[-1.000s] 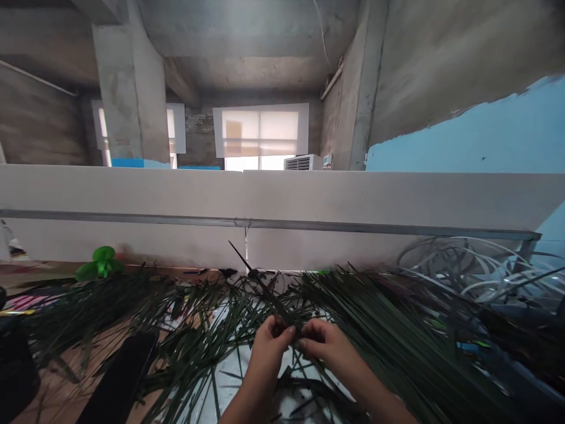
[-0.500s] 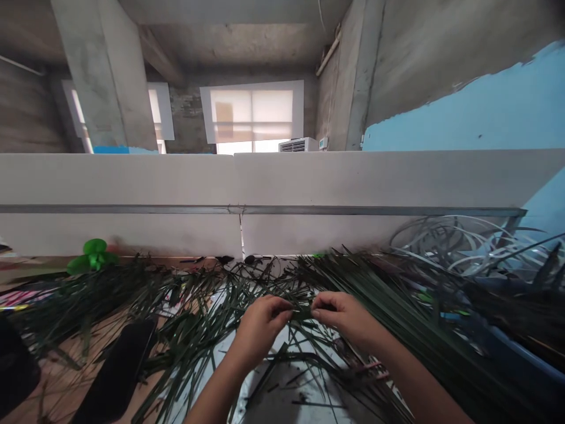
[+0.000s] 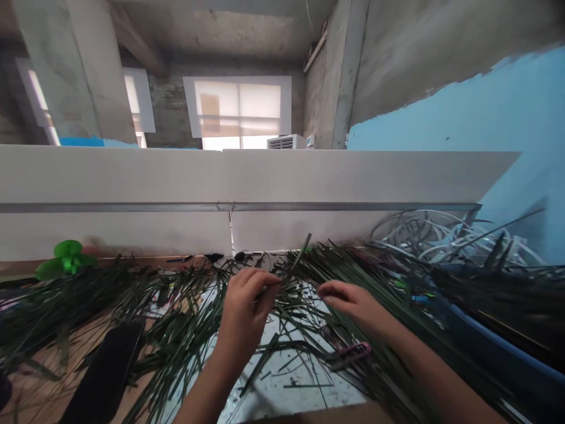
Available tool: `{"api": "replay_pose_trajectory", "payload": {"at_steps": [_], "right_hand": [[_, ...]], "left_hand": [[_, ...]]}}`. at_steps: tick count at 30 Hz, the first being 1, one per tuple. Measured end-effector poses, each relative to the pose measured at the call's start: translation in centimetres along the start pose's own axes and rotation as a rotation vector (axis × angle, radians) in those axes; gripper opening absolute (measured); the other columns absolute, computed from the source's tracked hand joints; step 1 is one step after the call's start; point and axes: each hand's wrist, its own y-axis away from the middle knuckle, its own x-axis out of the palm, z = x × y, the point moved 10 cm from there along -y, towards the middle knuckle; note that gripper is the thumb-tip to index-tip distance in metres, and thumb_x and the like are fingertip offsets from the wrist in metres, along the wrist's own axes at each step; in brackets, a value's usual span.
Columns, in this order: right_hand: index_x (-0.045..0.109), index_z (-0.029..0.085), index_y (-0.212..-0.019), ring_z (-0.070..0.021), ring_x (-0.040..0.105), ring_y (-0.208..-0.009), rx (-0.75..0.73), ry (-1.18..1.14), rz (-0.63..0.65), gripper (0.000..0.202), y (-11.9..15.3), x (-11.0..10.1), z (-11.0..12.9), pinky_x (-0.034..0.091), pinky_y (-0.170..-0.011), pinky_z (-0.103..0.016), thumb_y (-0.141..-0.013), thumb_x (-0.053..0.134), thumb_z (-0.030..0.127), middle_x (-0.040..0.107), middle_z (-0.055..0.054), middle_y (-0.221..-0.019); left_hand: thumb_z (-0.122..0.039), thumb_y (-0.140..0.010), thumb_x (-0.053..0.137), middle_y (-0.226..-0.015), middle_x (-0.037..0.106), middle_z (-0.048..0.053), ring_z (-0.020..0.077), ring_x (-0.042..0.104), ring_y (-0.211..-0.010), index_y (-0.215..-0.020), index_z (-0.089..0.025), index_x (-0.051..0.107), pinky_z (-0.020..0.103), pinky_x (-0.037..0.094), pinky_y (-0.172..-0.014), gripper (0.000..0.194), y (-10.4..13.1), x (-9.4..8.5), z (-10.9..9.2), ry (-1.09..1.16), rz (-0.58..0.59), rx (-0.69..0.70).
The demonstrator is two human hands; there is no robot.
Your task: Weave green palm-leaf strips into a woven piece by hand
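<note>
My left hand (image 3: pixel 245 309) is closed, thumb and fingers pinching a short green leaf strip (image 3: pixel 300 256) that slants up and away to the right. To the right, my right hand (image 3: pixel 346 299) hovers over the leaves with fingers slightly bent and apart; nothing shows between them. Below both hands, cut leaf strips (image 3: pixel 194 335) lie tangled on a white surface (image 3: pixel 282 394). A pink-handled tool (image 3: pixel 359 351), perhaps scissors, rests among scraps under my right forearm. Long dark green leaves (image 3: pixel 366 282) form a bundle behind and beside that hand.
A dark flat slab (image 3: pixel 103 371) lies at the left. A green three-bladed object (image 3: pixel 68 259) stands behind more leaves. Rightward are a blue tub (image 3: pixel 498 347) and coiled pale strips (image 3: pixel 432 232). A white panel (image 3: pixel 309 176) closes off the back.
My hands were close together at the leaf strip; now they are farther apart. The left has lifted with the strip, now angled upward, and the right has let go. The view has shifted rightward.
</note>
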Motion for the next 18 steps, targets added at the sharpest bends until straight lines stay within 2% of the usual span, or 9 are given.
{"api": "replay_pose_trajectory", "payload": {"at_steps": [2, 5, 8, 13, 14, 16, 18], "right_hand": [[0.075, 0.022, -0.085, -0.0257, 0.064, -0.083, 0.011, 0.142, 0.064, 0.017, 1.8, 0.3, -1.7, 0.045, -0.078, -0.034, -0.076, 0.062, 0.016, 0.074, -0.005, -0.086], [0.076, 0.025, -0.087, -0.0275, 0.062, -0.092, 0.000, 0.318, 0.149, 0.035, 4.5, 1.6, -3.6, 0.040, -0.081, -0.034, -0.065, 0.061, 0.004, 0.075, -0.005, -0.091], [0.075, 0.026, -0.092, -0.0250, 0.062, -0.091, -0.022, 0.434, 0.198, 0.033, 6.2, 3.0, -5.0, 0.038, -0.081, -0.033, -0.072, 0.058, 0.006, 0.073, -0.004, -0.090], [0.071, 0.023, -0.086, -0.0242, 0.059, -0.086, 0.006, 0.531, 0.137, 0.031, 6.6, 3.6, -6.6, 0.036, -0.075, -0.033, -0.071, 0.053, 0.002, 0.067, -0.006, -0.091], [0.069, 0.023, -0.084, -0.0236, 0.059, -0.083, 0.017, 0.532, 0.120, 0.029, 6.6, 3.5, -6.8, 0.036, -0.073, -0.033, -0.071, 0.052, 0.003, 0.066, -0.005, -0.090], [0.066, 0.022, -0.079, -0.0224, 0.058, -0.078, 0.046, 0.505, 0.080, 0.022, 6.5, 3.0, -7.1, 0.035, -0.071, -0.033, -0.073, 0.051, 0.006, 0.063, -0.005, -0.087], [0.062, 0.023, -0.076, -0.0223, 0.058, -0.077, 0.077, 0.440, 0.027, 0.015, 6.5, 2.1, -7.3, 0.035, -0.070, -0.033, -0.076, 0.052, 0.012, 0.062, -0.004, -0.085]], "left_hand": [[-0.014, -0.091, 0.059, -0.090, 0.068, 0.002, 0.0208, 0.060, -0.089, -0.090, -0.023, 0.065, 0.034, 0.043, -0.084, 0.011, -0.1, -1.3, -1.5, -0.024, -0.065, 0.074], [-0.012, -0.092, 0.058, -0.093, 0.066, 0.003, 0.0195, 0.061, -0.091, -0.092, -0.022, 0.063, 0.034, 0.045, -0.085, 0.011, 0.0, -2.6, -2.3, -0.010, -0.167, 0.089], [-0.009, -0.091, 0.060, -0.094, 0.065, 0.002, 0.0181, 0.061, -0.091, -0.095, -0.022, 0.063, 0.032, 0.046, -0.085, 0.015, 0.5, -3.4, -3.8, -0.068, -0.243, 0.159], [-0.003, -0.087, 0.063, -0.098, 0.071, 0.003, 0.0187, 0.061, -0.092, -0.103, -0.024, 0.066, 0.035, 0.043, -0.091, 0.027, 1.5, -4.1, -7.6, -0.218, -0.274, 0.389], [-0.004, -0.087, 0.063, -0.099, 0.072, 0.002, 0.0188, 0.061, -0.093, -0.103, -0.025, 0.067, 0.036, 0.043, -0.092, 0.027, 1.5, -4.3, -7.8, -0.191, -0.268, 0.380], [-0.008, -0.089, 0.062, -0.095, 0.073, 0.000, 0.0176, 0.063, -0.091, -0.099, -0.027, 0.068, 0.032, 0.045, -0.089, 0.022, 1.0, -5.0, -6.9, -0.023, -0.272, 0.234], [-0.018, -0.094, 0.058, -0.087, 0.072, -0.002, 0.0158, 0.064, -0.086, -0.094, -0.026, 0.065, 0.027, 0.047, -0.081, 0.010, 0.7, -5.2, -3.7, 0.283, -0.295, -0.084]]}}
